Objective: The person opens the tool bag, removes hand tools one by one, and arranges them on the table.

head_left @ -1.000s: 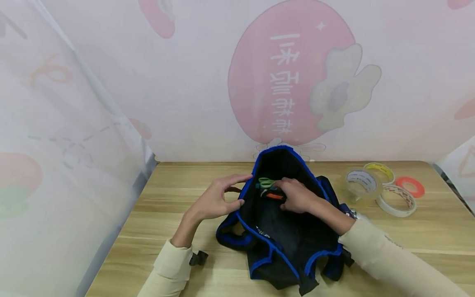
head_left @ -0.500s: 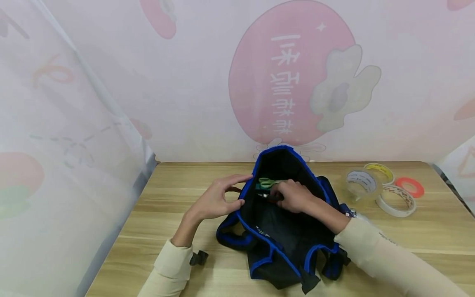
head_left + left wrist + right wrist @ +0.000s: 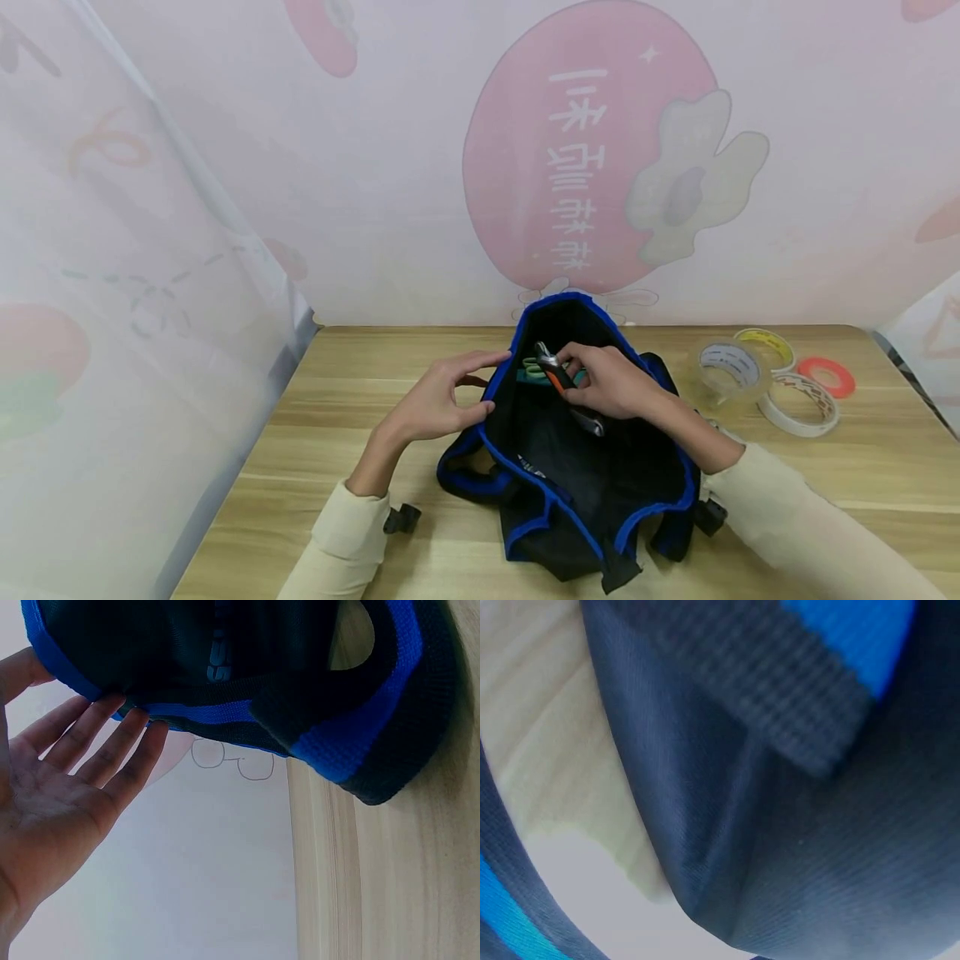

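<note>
A black bag (image 3: 577, 467) with blue trim lies with its mouth spread wide. My left hand (image 3: 438, 400) rests against its left rim; in the left wrist view the long fingers (image 3: 112, 750) are nearly straight, with tips at the blue edging. Within the bag's mouth, my right hand (image 3: 607, 379) pinches a slim black and orange tool (image 3: 558, 375) with silver metal ends, tilted; its exact kind is unclear. Green-handled scissors (image 3: 531, 367) and a teal item (image 3: 531, 380) show behind it. Dark cloth fills much of the right wrist view, hiding the right hand there.
Right of the bag are a clear tape roll (image 3: 731, 375), a yellow-cored roll (image 3: 768, 346), a white roll (image 3: 798, 408) and a red ring of tape (image 3: 825, 377). A black buckle (image 3: 402, 519) lies near the left sleeve. A printed cloth wall (image 3: 390, 208) stands behind the wooden table (image 3: 337, 400).
The right hand took hold of the black and orange tool deep in the bag and lifted it, turning it upright-slanted. The left hand stayed at the rim.
</note>
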`<state>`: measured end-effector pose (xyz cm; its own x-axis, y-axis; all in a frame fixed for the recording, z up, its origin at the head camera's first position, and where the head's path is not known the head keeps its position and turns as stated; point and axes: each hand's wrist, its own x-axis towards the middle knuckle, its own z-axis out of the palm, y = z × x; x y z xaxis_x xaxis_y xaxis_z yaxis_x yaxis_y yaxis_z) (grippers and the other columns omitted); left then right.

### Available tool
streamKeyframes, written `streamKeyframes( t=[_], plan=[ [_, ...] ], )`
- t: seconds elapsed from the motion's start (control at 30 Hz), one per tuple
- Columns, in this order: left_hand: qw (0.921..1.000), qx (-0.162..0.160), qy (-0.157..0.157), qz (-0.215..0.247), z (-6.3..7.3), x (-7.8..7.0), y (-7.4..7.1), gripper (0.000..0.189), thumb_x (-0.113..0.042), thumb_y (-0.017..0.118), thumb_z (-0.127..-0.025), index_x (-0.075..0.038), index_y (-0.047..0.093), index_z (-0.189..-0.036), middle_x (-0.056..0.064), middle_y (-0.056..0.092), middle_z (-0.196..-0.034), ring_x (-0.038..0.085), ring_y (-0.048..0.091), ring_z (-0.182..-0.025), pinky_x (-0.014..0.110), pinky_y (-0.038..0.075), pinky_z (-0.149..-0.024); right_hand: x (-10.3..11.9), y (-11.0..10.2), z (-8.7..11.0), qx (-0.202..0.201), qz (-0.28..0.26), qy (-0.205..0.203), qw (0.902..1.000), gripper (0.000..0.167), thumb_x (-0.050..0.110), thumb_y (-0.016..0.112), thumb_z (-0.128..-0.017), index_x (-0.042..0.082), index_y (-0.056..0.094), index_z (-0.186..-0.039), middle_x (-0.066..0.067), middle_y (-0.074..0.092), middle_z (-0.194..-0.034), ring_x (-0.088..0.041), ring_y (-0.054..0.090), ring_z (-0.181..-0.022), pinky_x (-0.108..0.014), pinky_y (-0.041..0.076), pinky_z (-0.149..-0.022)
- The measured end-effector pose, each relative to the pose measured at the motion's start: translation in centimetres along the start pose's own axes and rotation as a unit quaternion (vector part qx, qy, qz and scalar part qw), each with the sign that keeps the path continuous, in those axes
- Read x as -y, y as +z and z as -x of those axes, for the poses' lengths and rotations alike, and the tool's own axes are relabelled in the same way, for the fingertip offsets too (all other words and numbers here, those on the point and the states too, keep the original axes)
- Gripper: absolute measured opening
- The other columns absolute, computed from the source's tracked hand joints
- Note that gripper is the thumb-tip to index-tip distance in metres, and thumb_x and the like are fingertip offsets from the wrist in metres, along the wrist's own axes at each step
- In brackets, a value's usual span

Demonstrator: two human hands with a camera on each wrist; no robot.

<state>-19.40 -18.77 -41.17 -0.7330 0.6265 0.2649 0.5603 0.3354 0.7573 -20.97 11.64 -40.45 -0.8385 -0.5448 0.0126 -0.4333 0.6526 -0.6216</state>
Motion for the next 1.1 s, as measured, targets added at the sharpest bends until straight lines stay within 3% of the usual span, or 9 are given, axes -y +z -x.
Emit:
streamKeyframes(
  t=[0.4,0.67,0.97,1.1],
  plan=[
    [1.0000,-0.001,-0.003,-0.002,0.0,-0.1,0.1,0.069,-0.001,0.073,-0.092,-0.009,0.054,-0.158,0.014,0.058,-0.159,0.035,0.060,-0.142,0.050,0.060,-0.109,0.5,0.1,2.6,0.014,-0.121,0.027,0.9923,0.042,0.014,0.080,-0.096,0.007,0.058,-0.132,-0.013,0.071,-0.115,-0.018,0.078,-0.090,-0.035,0.065,-0.074],
    [1.0000,-0.006,0.001,-0.004,0.1,0.0,0.3,0.070,0.000,0.073,-0.091,-0.010,0.055,-0.157,0.013,0.059,-0.159,0.034,0.061,-0.141,0.049,0.061,-0.108,0.8,0.8,3.3,0.050,-0.226,0.014,0.9727,0.041,0.010,0.080,-0.095,0.002,0.051,-0.123,-0.015,0.071,-0.109,-0.024,0.080,-0.085,-0.052,0.067,-0.076],
    [1.0000,-0.004,-0.001,-0.001,0.0,0.1,0.3,0.070,0.000,0.073,-0.091,-0.011,0.055,-0.157,0.011,0.059,-0.158,0.033,0.059,-0.143,0.049,0.061,-0.108,1.0,2.1,3.2,0.078,-0.326,0.016,0.9421,0.044,0.007,0.077,-0.097,-0.003,0.046,-0.127,-0.019,0.069,-0.109,-0.036,0.080,-0.093,-0.044,0.069,-0.079],
    [1.0000,-0.002,-0.001,0.000,0.0,0.0,0.3,0.070,0.001,0.073,-0.091,-0.011,0.055,-0.157,0.011,0.059,-0.158,0.033,0.059,-0.143,0.049,0.061,-0.108,0.9,2.7,3.2,0.086,-0.343,0.021,0.9353,0.044,0.005,0.075,-0.098,-0.003,0.045,-0.130,-0.020,0.068,-0.111,-0.035,0.080,-0.095,-0.043,0.069,-0.080]
  ],
)
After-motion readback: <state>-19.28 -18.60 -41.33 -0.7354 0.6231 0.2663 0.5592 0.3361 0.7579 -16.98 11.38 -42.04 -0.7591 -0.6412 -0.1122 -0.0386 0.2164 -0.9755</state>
